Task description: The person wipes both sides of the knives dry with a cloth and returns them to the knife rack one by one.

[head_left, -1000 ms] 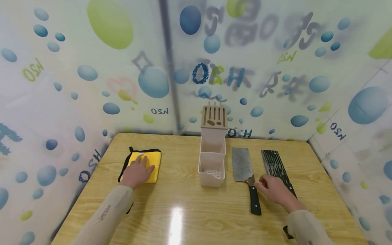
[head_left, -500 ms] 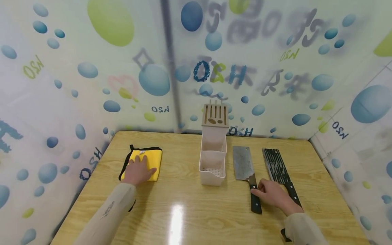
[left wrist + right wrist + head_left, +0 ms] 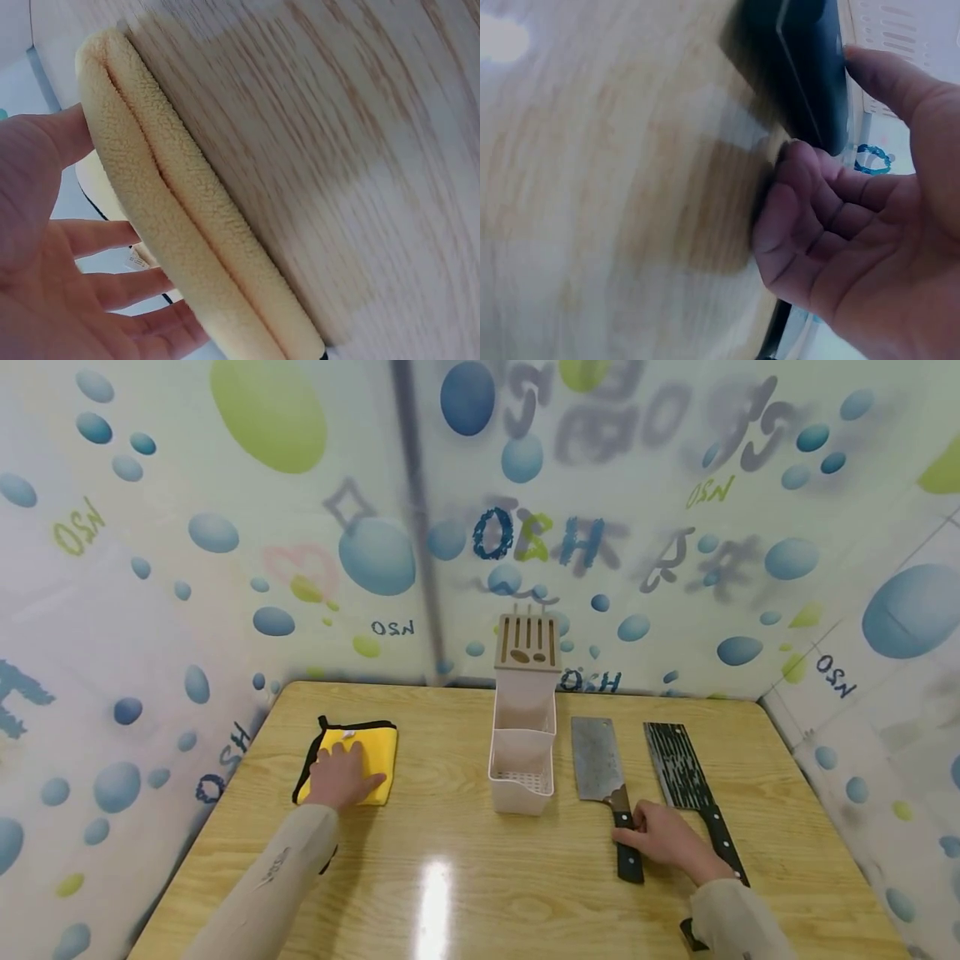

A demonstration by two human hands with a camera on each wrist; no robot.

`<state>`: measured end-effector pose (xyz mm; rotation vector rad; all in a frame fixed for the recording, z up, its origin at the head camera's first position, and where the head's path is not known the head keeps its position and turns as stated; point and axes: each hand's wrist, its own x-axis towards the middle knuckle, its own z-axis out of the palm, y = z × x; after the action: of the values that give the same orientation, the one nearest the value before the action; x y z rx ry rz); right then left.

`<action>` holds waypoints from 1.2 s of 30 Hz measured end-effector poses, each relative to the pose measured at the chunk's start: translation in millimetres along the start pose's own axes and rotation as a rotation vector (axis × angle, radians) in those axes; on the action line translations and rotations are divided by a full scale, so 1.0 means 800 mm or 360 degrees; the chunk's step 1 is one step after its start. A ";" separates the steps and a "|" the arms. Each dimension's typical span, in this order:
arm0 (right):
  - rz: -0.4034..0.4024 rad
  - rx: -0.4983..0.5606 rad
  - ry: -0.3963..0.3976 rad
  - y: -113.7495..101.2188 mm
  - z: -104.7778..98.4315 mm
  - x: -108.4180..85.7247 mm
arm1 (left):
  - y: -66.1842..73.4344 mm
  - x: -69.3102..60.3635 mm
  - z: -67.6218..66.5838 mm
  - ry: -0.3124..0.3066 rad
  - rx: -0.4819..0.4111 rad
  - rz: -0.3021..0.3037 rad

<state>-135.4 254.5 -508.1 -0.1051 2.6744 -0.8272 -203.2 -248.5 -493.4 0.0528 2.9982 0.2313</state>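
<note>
A folded yellow towel [image 3: 381, 750] with black edging lies at the left of the table. My left hand [image 3: 342, 778] rests on top of it, fingers spread; the left wrist view shows the fold of the towel [image 3: 161, 176] beside the thumb and fingertips. To the right lies a cleaver [image 3: 597, 757] with a plain grey blade and a black riveted handle. My right hand [image 3: 666, 839] pinches that handle: in the right wrist view the thumb is on one side of the handle [image 3: 810, 67] and curled fingers meet the other. The cleaver lies flat on the table.
A second cleaver [image 3: 677, 764], its blade patterned black and silver, lies right of the first, partly behind my right wrist. A pale utensil holder [image 3: 521, 739] with a slotted brown top stands mid-table. A patterned wall [image 3: 637, 593] closes off the back.
My right hand has moved slightly down along the plain cleaver, from the top of its handle to its middle, and taken hold there. The left hand has stayed on the towel.
</note>
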 end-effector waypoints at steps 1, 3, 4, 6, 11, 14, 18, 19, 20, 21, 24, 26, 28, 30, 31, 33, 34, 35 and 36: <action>0.0011 -0.0004 0.0001 0.000 0.000 0.000 | 0.000 0.001 0.001 0.0004 0.0006 -0.0003; 0.0040 -0.0015 -0.0001 0.000 0.001 0.002 | 0.001 0.001 0.002 0.0010 0.0022 -0.0003; 0.0060 -0.0018 -0.0008 0.000 0.002 0.002 | 0.001 0.001 0.002 0.0014 0.0029 -0.0003; 0.0093 -0.0037 -0.0020 -0.001 0.002 0.004 | 0.002 0.002 0.003 0.0023 0.0032 -0.0003; 0.0146 -0.0033 -0.0046 -0.005 0.002 0.006 | 0.002 0.001 0.005 0.0057 0.0047 0.0011; 0.0145 -0.0030 -0.0036 -0.006 0.002 0.006 | 0.004 0.000 0.006 0.0072 0.0065 0.0015; 0.0119 -0.0041 0.0008 -0.006 0.003 0.005 | 0.008 -0.001 0.005 0.0088 0.0063 0.0012; 0.0116 -0.0040 0.0022 -0.007 0.004 0.004 | 0.009 -0.002 0.004 0.0093 0.0062 0.0015; 0.0118 -0.0038 0.0034 -0.006 0.005 0.004 | 0.010 -0.002 0.004 0.0100 0.0058 0.0018; 0.0120 -0.0033 0.0047 -0.006 0.006 0.004 | 0.011 -0.002 0.003 0.0107 0.0054 0.0022; 0.0151 -0.0028 0.0072 -0.007 0.007 0.004 | 0.013 -0.003 0.001 0.0125 0.0020 0.0033; 0.0180 -0.0024 0.0082 -0.007 0.008 0.004 | 0.013 -0.003 0.001 0.0135 0.0014 0.0047; 0.0208 -0.0019 0.0088 -0.007 0.009 0.004 | 0.015 -0.003 0.001 0.0140 0.0006 0.0056; 0.0233 -0.0011 0.0091 -0.007 0.009 0.004 | 0.016 -0.004 0.002 0.0149 0.0019 0.0066; 0.0247 -0.0006 0.0093 -0.007 0.009 0.004 | 0.016 -0.003 0.002 0.0151 0.0024 0.0064; 0.0276 0.0007 0.0101 -0.007 0.009 0.004 | 0.018 -0.003 0.003 0.0155 0.0030 0.0057; 0.0291 0.0013 0.0107 -0.007 0.009 0.004 | 0.018 -0.003 0.003 0.0158 0.0035 0.0053; 0.0303 0.0018 0.0111 -0.006 0.008 0.004 | 0.019 -0.004 0.003 0.0163 0.0043 0.0049; 0.0316 0.0026 0.0117 -0.006 0.008 0.004 | 0.020 -0.004 0.003 0.0164 0.0048 0.0044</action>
<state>-136.2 246.6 -511.5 0.1954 2.6902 -0.8038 -199.5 -232.5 -493.0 0.0883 3.1053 0.1974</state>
